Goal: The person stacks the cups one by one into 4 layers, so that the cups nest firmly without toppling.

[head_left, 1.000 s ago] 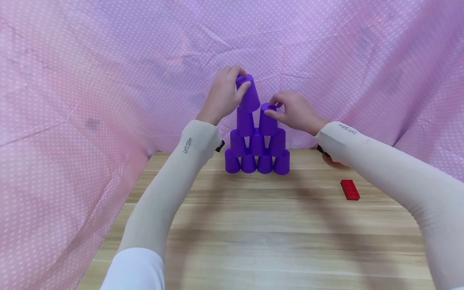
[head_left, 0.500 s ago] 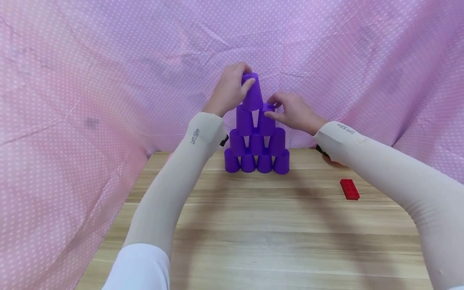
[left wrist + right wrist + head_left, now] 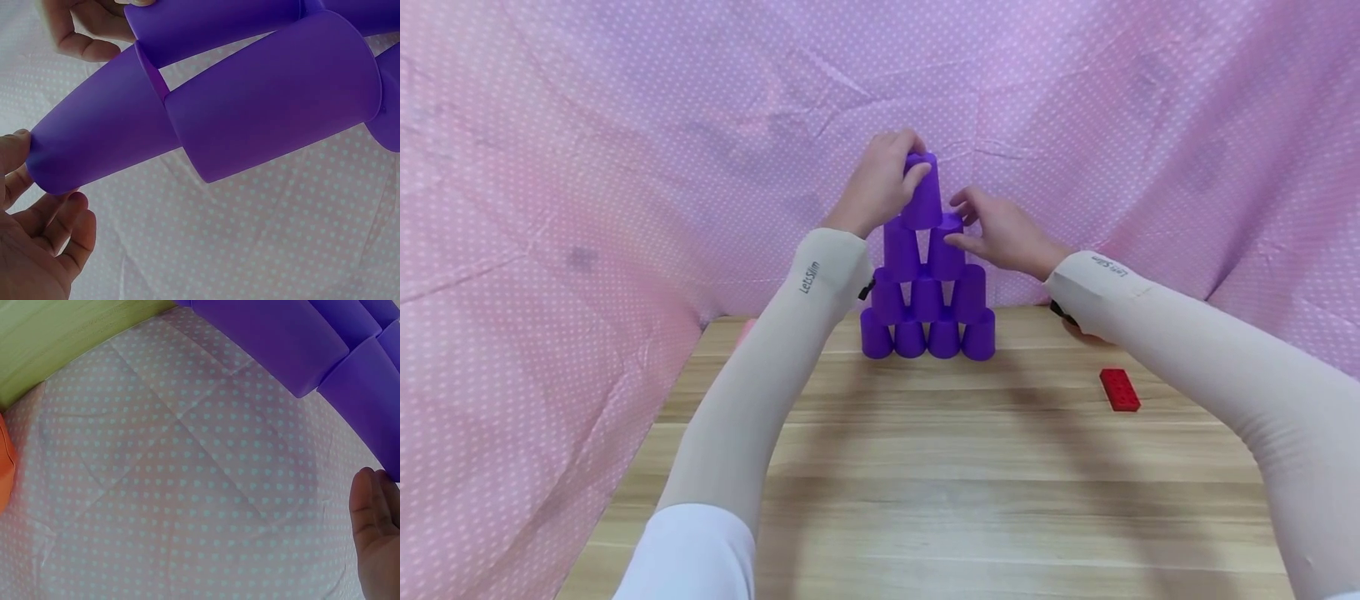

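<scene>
A pyramid of upside-down purple cups (image 3: 927, 300) stands near the table's back edge, with several in its bottom row. My left hand (image 3: 880, 179) pinches the top purple cup (image 3: 927, 200) by its narrow end. That cup's rim touches the two cups below; in the left wrist view the top cup (image 3: 103, 125) meets the ends of both. My right hand (image 3: 1003, 233) has thumb and fingers around the narrow end of the right-hand cup (image 3: 946, 254) in the row beneath. In the right wrist view, fingertips (image 3: 369, 487) touch a cup at the right edge.
On the wooden table (image 3: 955, 467) a red toy brick (image 3: 1120, 390) lies right of the pyramid. Something orange (image 3: 5, 465) shows at the left edge of the right wrist view. A pink dotted cloth (image 3: 700, 167) hangs behind the table.
My left hand has moved right with the top cup, from above the left cup to over the gap between two. The right hand and its cup have shifted slightly left.
</scene>
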A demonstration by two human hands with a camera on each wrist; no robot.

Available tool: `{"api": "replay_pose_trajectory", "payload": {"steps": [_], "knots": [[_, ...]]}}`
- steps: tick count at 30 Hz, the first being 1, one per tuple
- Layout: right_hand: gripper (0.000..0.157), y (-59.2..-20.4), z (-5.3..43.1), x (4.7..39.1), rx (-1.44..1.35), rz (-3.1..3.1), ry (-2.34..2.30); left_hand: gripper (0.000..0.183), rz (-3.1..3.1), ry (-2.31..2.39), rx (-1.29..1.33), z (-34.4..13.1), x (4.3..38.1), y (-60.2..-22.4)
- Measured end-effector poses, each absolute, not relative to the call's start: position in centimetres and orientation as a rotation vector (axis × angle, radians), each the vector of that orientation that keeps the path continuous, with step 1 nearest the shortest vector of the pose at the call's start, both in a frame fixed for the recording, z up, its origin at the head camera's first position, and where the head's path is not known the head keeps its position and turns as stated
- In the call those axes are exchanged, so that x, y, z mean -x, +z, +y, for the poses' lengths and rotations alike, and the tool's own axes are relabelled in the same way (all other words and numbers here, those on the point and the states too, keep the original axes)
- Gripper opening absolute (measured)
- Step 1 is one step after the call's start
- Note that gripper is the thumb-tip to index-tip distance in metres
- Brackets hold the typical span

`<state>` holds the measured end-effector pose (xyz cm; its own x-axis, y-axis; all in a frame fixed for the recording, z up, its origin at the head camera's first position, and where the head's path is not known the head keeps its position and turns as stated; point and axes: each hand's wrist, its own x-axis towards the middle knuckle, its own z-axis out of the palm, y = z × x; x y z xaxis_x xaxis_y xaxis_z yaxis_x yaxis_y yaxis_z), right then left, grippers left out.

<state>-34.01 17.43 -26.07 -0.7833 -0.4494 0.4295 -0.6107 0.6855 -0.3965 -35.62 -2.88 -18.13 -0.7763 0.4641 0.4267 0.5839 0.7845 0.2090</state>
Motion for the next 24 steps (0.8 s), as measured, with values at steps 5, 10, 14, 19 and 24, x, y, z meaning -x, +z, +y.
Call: {"api": "replay_pose_trajectory", "payload": {"steps": [5, 10, 14, 19, 24], "knots": [[0.048, -26.1, 17.4, 34.1, -0.848, -2.604, 0.761, 0.031, -2.654, -0.486, 0.768, -2.9, 35.5, -18.1], [0.051, -26.2, 17.6, 34.0, -0.84, -2.63, 0.781, 0.037, -2.7, -0.563, 0.73, -3.2, 35.1, -18.0], [0.056, -26.0, 18.2, 33.7, -0.779, -2.676, 0.809, 0.042, -2.678, -0.6, 0.702, -4.2, 34.7, -18.1], [0.055, -26.0, 19.6, 33.0, -0.734, -2.666, 0.77, 0.043, -2.595, -0.547, 0.703, -6.7, 33.8, -19.5], [0.059, -25.7, 20.5, 31.8, -0.698, -2.684, 0.69, 0.05, -2.634, -0.465, 0.724, -9.3, 32.6, -21.5]]}}
